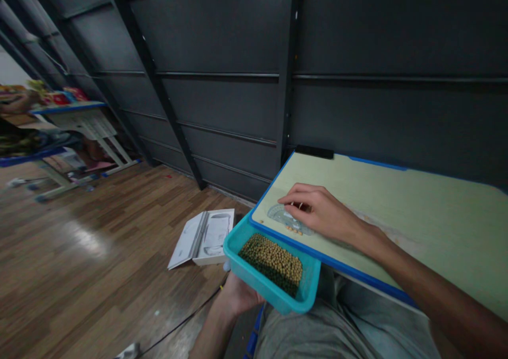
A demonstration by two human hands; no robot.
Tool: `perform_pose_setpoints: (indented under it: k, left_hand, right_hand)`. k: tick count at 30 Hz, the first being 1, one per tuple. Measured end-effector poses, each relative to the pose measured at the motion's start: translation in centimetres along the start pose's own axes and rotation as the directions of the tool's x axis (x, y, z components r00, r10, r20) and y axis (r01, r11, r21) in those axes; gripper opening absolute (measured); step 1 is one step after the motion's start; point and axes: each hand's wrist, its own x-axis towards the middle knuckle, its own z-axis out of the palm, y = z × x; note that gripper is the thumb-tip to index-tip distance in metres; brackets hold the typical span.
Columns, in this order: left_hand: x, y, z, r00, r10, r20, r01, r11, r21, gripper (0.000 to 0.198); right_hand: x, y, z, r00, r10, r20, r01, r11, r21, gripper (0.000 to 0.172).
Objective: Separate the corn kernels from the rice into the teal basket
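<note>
My left hand (241, 294) grips a teal plastic basket (313, 290) from below and the side, its fingers partly hidden under it. Inside lie yellow soybeans (278, 256) and dark green beans (264, 269). The basket is held against the desk's near left corner. Over the desktop, my right hand (311, 206) is loosely bent, thumb and forefinger a little apart, with no object visible between them. Below its fingers is a grey protractor shape (278, 214); whether it is loose or printed, I cannot tell. Several loose soybeans (294, 230) are beside the right thumb.
The pale green desk (420, 205) has a blue edge and a black flat object (315, 152) at its back. An open white box (204, 237) and a black cable (186, 319) lie on the wooden floor. Another person sits by a desk (75, 110) far left. A dark wall stands behind.
</note>
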Motion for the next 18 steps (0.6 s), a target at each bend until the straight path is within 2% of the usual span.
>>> perform_pose_setpoints:
  k: [9, 18]
  left_hand:
    - [-0.02, -0.08, 0.27, 0.998, 0.004, 0.061, -0.004, 1.000, -0.013, 0.037]
    - [-0.10, 0.00, 0.66, 0.999, 0.003, 0.037, -0.002, 1.000, -0.020, 0.030]
  right_hand:
    - [0.04, -0.58, 0.22, 1.000, -0.019, 0.013, 0.019, 0.999, 0.030, 0.026]
    - [0.12, -0.71, 0.41, 0.999, -0.034, 0.006, 0.034, 0.998, 0.044, 0.025]
